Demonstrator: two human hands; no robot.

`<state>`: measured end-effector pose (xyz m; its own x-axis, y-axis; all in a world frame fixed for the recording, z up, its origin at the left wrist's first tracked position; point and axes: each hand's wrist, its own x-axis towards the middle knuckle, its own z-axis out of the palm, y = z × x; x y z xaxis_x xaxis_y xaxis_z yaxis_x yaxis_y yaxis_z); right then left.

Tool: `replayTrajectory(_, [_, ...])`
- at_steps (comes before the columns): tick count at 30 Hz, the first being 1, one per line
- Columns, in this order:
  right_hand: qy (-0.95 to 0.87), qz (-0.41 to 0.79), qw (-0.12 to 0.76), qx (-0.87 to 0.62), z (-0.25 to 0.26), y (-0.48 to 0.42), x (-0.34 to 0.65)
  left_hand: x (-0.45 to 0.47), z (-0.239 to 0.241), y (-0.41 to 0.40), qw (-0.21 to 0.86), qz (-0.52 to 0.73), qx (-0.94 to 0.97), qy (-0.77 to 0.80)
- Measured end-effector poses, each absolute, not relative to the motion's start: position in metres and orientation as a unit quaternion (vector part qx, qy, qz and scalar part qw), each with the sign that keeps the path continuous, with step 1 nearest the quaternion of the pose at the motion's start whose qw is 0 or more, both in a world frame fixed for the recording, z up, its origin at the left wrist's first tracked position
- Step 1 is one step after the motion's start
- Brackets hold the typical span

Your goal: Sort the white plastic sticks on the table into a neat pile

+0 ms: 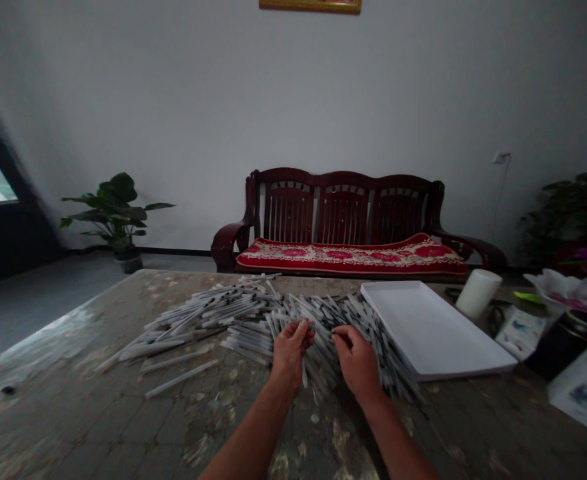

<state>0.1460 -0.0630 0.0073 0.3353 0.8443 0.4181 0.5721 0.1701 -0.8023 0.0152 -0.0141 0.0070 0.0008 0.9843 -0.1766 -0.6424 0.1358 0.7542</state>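
Loose pens with pale translucent barrels and dark ends lie in heaps on the table. One heap (208, 307) spreads to the left, and a darker heap (393, 360) lies under and beside my right hand. My left hand (289, 350) is closed over the pens, with the thumb and fingers pinched on what looks like a pen (304, 375) whose barrel shows below the palm. Slightly apart from it, my right hand (357, 360) pinches a small black piece (333, 332) between thumb and forefinger; the fingers cover most of it.
A shallow white tray (438, 330) sits right of the pens. Beyond it are a white roll (478, 293), a printed box (521, 331) and a dark container (568, 347). A wooden bench (343, 213) stands behind the patterned table (123, 420). A small black bit (8, 390) lies at left.
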Motion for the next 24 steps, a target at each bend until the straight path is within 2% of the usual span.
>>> replayTrajectory(7, [-0.563, 0.140, 0.471, -0.665, 0.0075, -0.0630, 0.1467, 0.0157, 0.0066, -0.0141, 0.670, 0.611, 0.234, 0.350])
replayTrajectory(12, [-0.550, 0.144, 0.521, -0.636, 0.0069, -0.0624, 0.1471, 0.0154, 0.0065, -0.0137, 0.668, 0.613, 0.237, 0.349])
replayTrajectory(16, [-0.561, 0.147, 0.481, -0.657, 0.0089, -0.0634, 0.1464, 0.0172, 0.0064, -0.0153, 0.668, 0.609, 0.242, 0.353])
replayTrajectory(24, [-0.607, 0.067, 0.452, -0.651, 0.0077, -0.0624, 0.1506, 0.0203, 0.0070, -0.0171, 0.647, 0.621, 0.237, 0.374])
